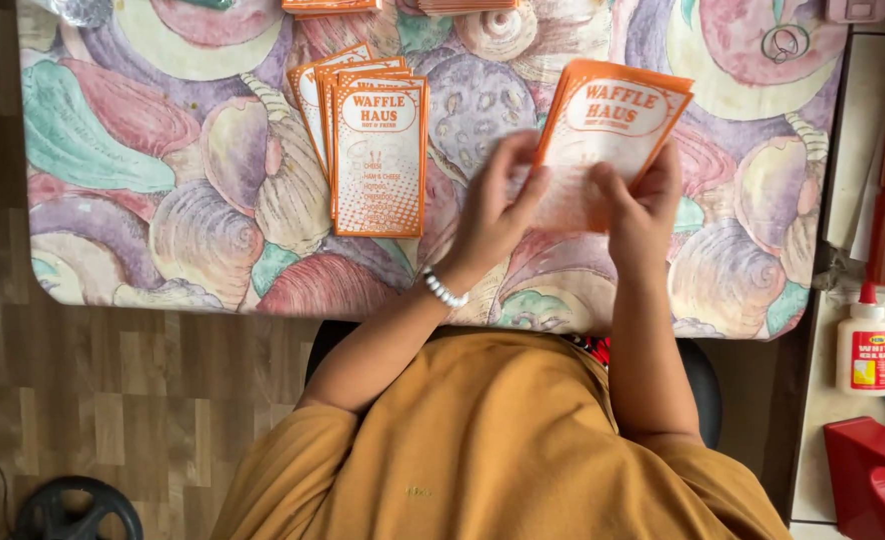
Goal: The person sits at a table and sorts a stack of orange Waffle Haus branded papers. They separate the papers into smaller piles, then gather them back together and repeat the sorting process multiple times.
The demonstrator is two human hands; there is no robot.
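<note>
Mustard-shirted, the person gripped a stack of orange-and-white paper bags point(603, 140) in both left hand point(490, 215) and right hand point(643, 215) above the table point(113, 150), while a fanned pile point(371, 140) lay sorted alongside.

The leaflets point(618, 120) are orange and white, like the fanned stack point(368, 140). The table point(163, 200) wears a pastel shell-patterned cloth in purple, pink, green and cream. The shirt point(503, 450) is mustard; the bracelet point(444, 291) white; the glue bottle point(866, 345) white with a red cap.
</note>
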